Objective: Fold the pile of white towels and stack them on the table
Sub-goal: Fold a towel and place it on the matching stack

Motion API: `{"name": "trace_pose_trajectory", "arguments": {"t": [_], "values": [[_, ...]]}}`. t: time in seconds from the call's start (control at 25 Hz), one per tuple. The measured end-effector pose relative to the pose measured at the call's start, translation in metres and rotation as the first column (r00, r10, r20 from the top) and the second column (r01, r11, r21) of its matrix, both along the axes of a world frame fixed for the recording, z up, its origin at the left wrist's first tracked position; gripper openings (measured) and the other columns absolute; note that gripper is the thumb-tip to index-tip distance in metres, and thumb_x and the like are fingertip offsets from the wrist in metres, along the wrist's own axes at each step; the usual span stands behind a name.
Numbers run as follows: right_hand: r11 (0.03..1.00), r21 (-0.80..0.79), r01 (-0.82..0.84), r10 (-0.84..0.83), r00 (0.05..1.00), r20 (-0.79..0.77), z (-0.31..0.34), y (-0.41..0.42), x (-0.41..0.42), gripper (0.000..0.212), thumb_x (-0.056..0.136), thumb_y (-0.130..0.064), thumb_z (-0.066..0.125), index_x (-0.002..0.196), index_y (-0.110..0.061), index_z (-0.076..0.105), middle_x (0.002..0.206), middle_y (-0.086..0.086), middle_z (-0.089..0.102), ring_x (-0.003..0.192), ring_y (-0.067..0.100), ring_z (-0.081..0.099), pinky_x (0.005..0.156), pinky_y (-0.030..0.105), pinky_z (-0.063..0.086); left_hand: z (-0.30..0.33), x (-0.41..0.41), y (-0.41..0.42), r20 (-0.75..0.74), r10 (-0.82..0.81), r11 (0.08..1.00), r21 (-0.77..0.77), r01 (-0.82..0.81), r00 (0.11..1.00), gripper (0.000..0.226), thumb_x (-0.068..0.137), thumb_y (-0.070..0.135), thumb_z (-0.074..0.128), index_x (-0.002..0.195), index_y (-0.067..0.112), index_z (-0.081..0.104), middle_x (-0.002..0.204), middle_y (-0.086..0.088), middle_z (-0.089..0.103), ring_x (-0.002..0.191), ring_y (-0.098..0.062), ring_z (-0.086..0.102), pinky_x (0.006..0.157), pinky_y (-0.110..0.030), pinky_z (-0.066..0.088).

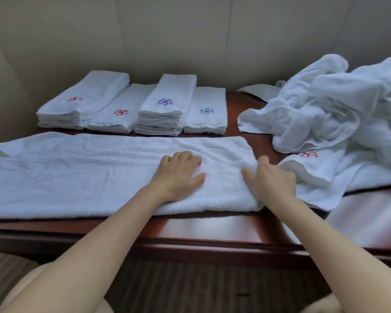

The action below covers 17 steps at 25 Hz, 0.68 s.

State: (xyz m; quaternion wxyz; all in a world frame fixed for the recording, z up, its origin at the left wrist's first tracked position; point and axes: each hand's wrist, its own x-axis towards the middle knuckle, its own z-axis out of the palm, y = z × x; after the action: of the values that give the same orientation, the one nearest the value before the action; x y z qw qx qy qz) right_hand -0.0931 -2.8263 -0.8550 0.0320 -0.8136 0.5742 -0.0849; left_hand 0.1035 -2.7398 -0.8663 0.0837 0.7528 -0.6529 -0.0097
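A long white towel (88, 175), folded lengthwise, lies flat across the front of the dark wooden table (212, 227). My left hand (178, 175) rests palm down on its right part, fingers slightly bent. My right hand (272, 179) lies on the towel's right end, thumb spread toward the left hand. A loose pile of unfolded white towels (336, 114) sits at the right. Several stacks of folded towels stand at the back: one with a red flower mark (81, 102), one with a purple mark (165, 105).
Two lower folded towels lie between and beside the stacks, one red-marked (122, 111), one blue-marked (205, 111). A beige wall (190, 41) closes the back and left. The table's front edge runs just below my wrists. A crumpled towel with a red mark (314, 175) lies right of my right hand.
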Motion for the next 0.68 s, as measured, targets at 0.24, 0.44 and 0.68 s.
{"name": "trace_pose_trajectory", "arguments": {"t": [0.24, 0.44, 0.68], "values": [[0.990, 0.065, 0.126, -0.130, 0.988, 0.077, 0.003, -0.026, -0.047, 0.034, 0.098, -0.040, 0.039, 0.109, -0.010, 0.049, 0.118, 0.015, 0.058, 0.111, 0.035, 0.052, 0.084, 0.040, 0.035, 0.005, -0.053, -0.015, -0.042, -0.161, 0.982, 0.090, 0.164, 0.986, 0.057, 0.098, 0.051, 0.027, 0.149, 0.027, 0.021, 0.159, 0.003, 0.012, 0.145, -0.012, 0.008, 0.113, -0.035, 0.010], [0.997, -0.065, -0.049, 0.076, 0.857, 0.510, 0.011, -0.028, -0.050, 0.027, 0.092, -0.027, 0.059, 0.101, -0.002, 0.069, 0.101, 0.017, 0.059, 0.107, 0.027, 0.048, 0.074, 0.015, 0.022, 0.002, -0.049, -0.016, -0.086, -0.130, 0.989, 0.058, 0.136, 0.988, 0.053, 0.100, 0.046, 0.028, 0.148, 0.026, 0.026, 0.158, 0.007, 0.017, 0.145, -0.010, 0.012, 0.114, -0.033, 0.013], [0.991, 0.042, -0.129, 0.073, 0.768, 0.636, 0.013, -0.016, -0.066, 0.024, 0.096, -0.027, 0.053, 0.101, -0.013, 0.072, 0.079, 0.002, 0.066, 0.078, 0.016, 0.059, 0.079, 0.028, 0.045, -0.002, -0.061, -0.030, -0.136, -0.083, 0.991, -0.112, 0.068, 0.987, 0.043, 0.092, 0.047, 0.046, 0.124, 0.019, 0.051, 0.134, 0.002, 0.048, 0.125, -0.017, 0.041, 0.102, -0.034, 0.029]]}}
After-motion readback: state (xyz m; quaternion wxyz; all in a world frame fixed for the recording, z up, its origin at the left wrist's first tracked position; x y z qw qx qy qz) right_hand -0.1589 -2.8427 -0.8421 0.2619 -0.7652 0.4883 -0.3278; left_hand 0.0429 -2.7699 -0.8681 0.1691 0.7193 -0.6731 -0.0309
